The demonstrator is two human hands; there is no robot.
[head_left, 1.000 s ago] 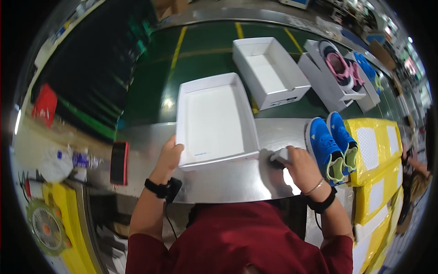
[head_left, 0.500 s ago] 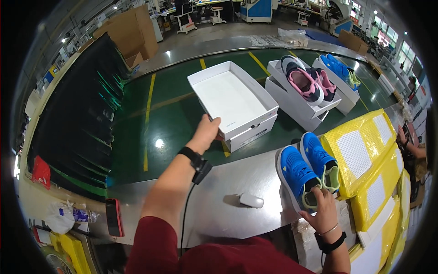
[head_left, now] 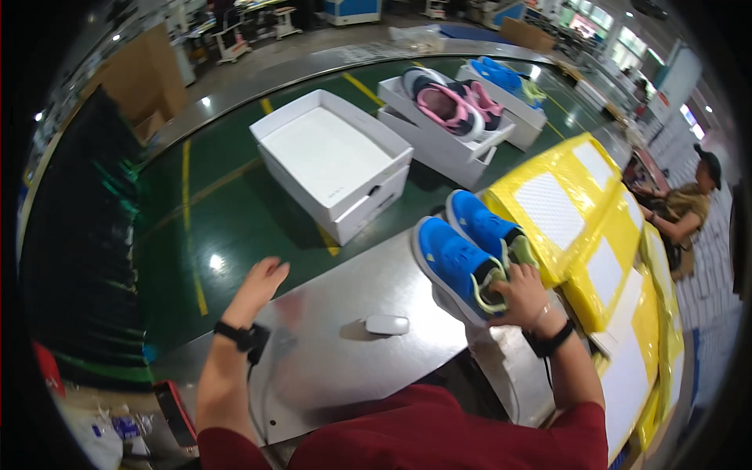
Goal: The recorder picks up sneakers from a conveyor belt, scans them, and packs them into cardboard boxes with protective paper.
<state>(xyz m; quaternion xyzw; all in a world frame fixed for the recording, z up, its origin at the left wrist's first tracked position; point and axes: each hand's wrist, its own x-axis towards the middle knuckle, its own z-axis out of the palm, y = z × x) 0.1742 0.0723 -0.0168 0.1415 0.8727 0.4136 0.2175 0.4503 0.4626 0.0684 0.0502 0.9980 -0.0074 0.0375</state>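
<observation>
A green belt [head_left: 251, 215] has yellow lines [head_left: 186, 211] on it. A black curtain [head_left: 78, 258] hangs at its left end. Behind the belt are a big brown cardboard piece [head_left: 145, 70] and a blue machine [head_left: 352, 9]. Yellow wrapped packs [head_left: 578, 298] are piled at the belt's near right side. Right of the belt is a person in a dark cap [head_left: 689, 207].

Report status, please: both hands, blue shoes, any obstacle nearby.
Left hand open, empty. Right hand at left blue shoe, heel opening; grip unclear. Blue shoes at metal table's edge, beside yellow-wrapped packages. Small pale device between hands.
</observation>
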